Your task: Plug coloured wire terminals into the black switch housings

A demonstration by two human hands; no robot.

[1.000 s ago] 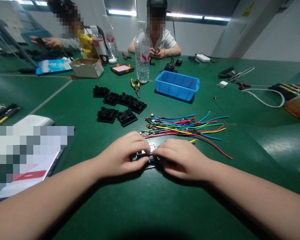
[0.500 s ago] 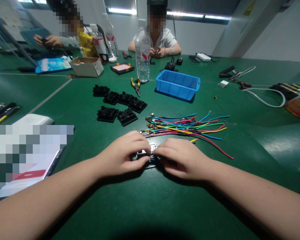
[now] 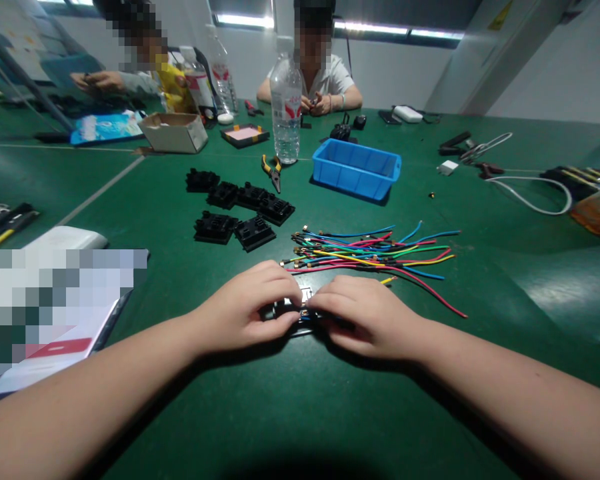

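Note:
My left hand [image 3: 247, 310] and my right hand [image 3: 367, 315] meet at the middle of the green table, fingers curled over a small black connector block [image 3: 295, 311] that lies on the mat. Both hands grip it, and most of it is hidden under the fingers. A thin wire end with a brass tip shows between the fingertips. Just beyond my hands lies a loose bundle of coloured wires [image 3: 370, 253] with brass terminals. Several more black connector blocks [image 3: 240, 210] lie further back to the left.
A blue plastic bin [image 3: 356, 169], yellow-handled pliers [image 3: 271, 172] and a water bottle [image 3: 285, 110] stand behind the wires. Papers and a white pad [image 3: 60, 293] lie at the left. Cables and tools lie at the right. Two other people work at the far edge.

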